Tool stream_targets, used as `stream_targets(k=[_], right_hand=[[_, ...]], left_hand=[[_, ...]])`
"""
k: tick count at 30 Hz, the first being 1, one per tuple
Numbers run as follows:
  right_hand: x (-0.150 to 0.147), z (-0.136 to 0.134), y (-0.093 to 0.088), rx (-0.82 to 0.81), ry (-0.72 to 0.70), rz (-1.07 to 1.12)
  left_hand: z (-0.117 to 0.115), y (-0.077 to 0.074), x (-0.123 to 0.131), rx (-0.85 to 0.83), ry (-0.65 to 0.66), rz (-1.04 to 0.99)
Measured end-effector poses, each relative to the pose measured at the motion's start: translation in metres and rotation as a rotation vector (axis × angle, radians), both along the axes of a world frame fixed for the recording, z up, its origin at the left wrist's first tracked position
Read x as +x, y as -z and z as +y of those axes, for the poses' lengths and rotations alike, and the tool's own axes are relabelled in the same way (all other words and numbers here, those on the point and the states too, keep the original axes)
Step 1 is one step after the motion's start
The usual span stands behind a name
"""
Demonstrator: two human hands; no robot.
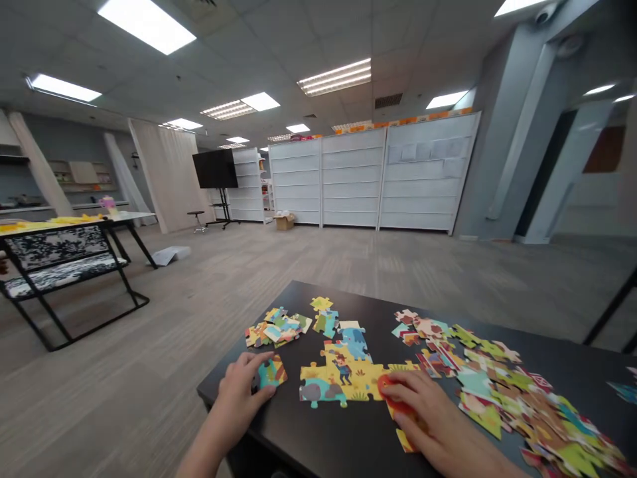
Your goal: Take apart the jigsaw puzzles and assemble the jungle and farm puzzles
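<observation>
On a black table, a partly joined jigsaw puzzle [343,372] shows a figure in a hat on yellow ground, with a blue elephant above. My left hand [243,385] is closed, thumb and fingers around a teal and orange puzzle piece [273,372] at the table's left edge. My right hand [423,415] bends over a red and yellow puzzle piece [391,392] at the joined section's right side, its fingers pressed on it. That hand hides much of this piece. Another yellow piece end [405,441] shows below the fingers.
A small pile of puzzle pieces [279,327] lies at the table's back left. Loose joined pieces [326,322] stand beside it. A large spread of pieces [517,392] covers the right side. The black table [293,431] ends close to my left hand. Beyond are a chair [64,265] and white shelves [353,179].
</observation>
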State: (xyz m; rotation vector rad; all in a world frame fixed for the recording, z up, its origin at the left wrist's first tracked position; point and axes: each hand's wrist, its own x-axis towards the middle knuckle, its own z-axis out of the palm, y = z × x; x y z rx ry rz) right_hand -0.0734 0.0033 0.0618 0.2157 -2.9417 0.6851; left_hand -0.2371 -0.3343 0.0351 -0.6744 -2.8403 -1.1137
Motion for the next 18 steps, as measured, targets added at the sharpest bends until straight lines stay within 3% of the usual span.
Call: stream_targets(k=[6,9,11,13,18], right_hand=[[0.001,-0.003,-0.007,-0.004,0.003,-0.008],[0.001,-0.003,-0.005,-0.016,0.002,-0.006],[0.001,-0.001,-0.002,-0.022,0.006,-0.013],[0.001,0.0,0.0,-0.026,0.008,-0.014],[0.001,0.001,0.0,-0.016,0.009,-0.006]], left_hand=[[0.009,-0.006,0.008,0.582,0.207,-0.187],[0.025,-0.008,0.021,0.764,0.325,-0.359],[0.037,-0.007,0.028,0.76,0.359,-0.457],[0.048,-0.007,0.034,0.651,0.365,-0.468],[0.057,-0.015,0.043,0.275,0.371,-0.123]])
